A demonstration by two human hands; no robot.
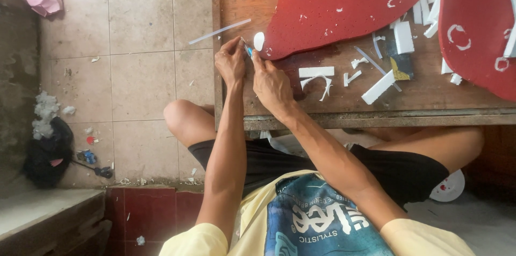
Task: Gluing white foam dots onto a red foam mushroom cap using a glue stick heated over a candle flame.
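Midway through the cutting, by the look of the table

Plainly both hands meet at the near-left part of the wooden table [279, 106]; the left hand [231, 63] is pinched shut on a small blue-handled knife [248, 50], its fingers curled tight around it; the right hand [271, 81] lies just beside it, fingers narrowed and pressing at the same spot, though whether it grips the knife too or only steadies the work I cannot tell.

Just past the fingertips lies a small white oval piece [259, 41], touching or nearly touching the pointed tip of a big red foam sheet [336, 6]; the sheet is flat, speckled with white crumbs, and has curved edges already cut.

As for progress, I judge a good deal done: white foam offcuts [317, 76] and strips [379, 87] are strewn over the table, and a second red sheet [475, 30] at the right already bears white ring shapes; the fine trimming at the oval piece seems to be what is in hand, and how much more remains cannot be read from this view.

A thin white strip [219, 31] overhangs the table's left edge above the tiled floor [140, 73].
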